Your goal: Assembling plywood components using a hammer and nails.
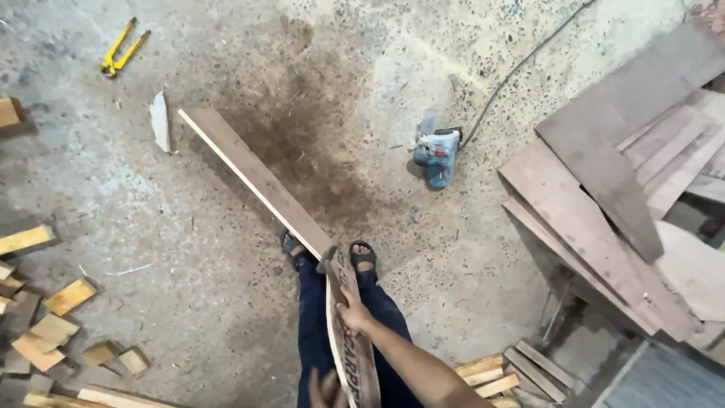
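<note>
Containers: none shows anywhere in the frame; every piece of wood lies loose on the floor or in stacks.
Long plank (253,175): a narrow brown board with a pale edge, running from the upper left of centre down toward the bottom centre, its near end at the person's feet.
Short board (349,340): a curved strip with dark lettering, standing on edge at the bottom centre, its top end meeting the long plank's near end.
Right hand (353,311): reaches in from the lower right on a bare forearm, fingers clasped over the short board's upper edge.
Left hand (326,388): only partly in frame at the bottom edge, just beside the short board; whether its fingers grip anything cannot be told.
Feet and legs: dark trousers and sandals (363,258) straddle the boards at the centre bottom.
Circular saw (437,153): a blue and grey power tool lying right of centre, its black cable (521,66) trailing to the upper right.
Yellow tool (121,49): a two-handled hand tool in the upper left corner.
Stacked boards (619,189): broad brown planks piled at the right side.
Offcuts (53,321): short pale wood blocks scattered at the lower left, more at the lower right.
Floor (151,211): speckled grey concrete with a brown sawdust patch (302,128) at the upper centre.
</note>
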